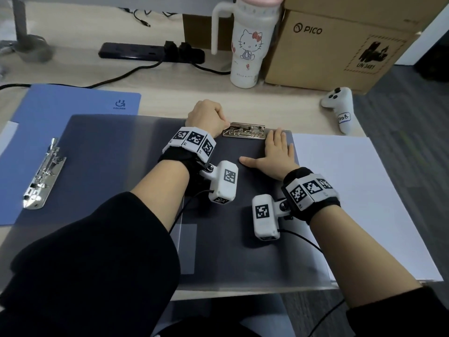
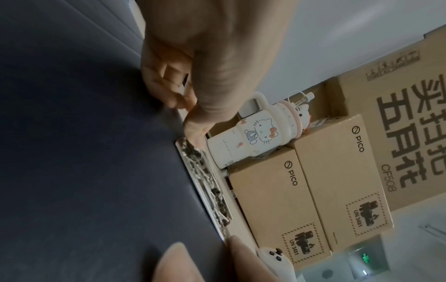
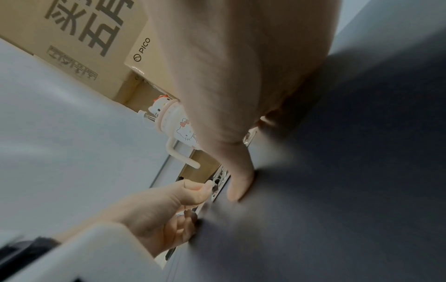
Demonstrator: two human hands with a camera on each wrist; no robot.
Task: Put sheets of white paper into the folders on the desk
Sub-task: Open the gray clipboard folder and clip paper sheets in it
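A dark grey folder [image 1: 218, 251] lies open in the middle of the desk, its metal clip [image 1: 244, 132] at the far edge. My left hand [image 1: 206, 116] is curled at the clip's left end, where thumb and forefinger pinch the clip lever; the right wrist view shows this pinch too. My right hand [image 1: 277, 152] lies flat on the folder just below the clip's right end, fingers straight and thumb spread. A stack of white paper [image 1: 359, 195] lies to the right of the folder. To the left lies an open blue folder [image 1: 73, 105] with a silver clip [image 1: 43, 173].
At the back of the desk stand a cartoon-cat tumbler [image 1: 245, 45] and cardboard PICO boxes [image 1: 328, 52]. A white controller [image 1: 340, 108] lies near the right edge. A black power strip [image 1: 150, 52] with cables sits at the back left.
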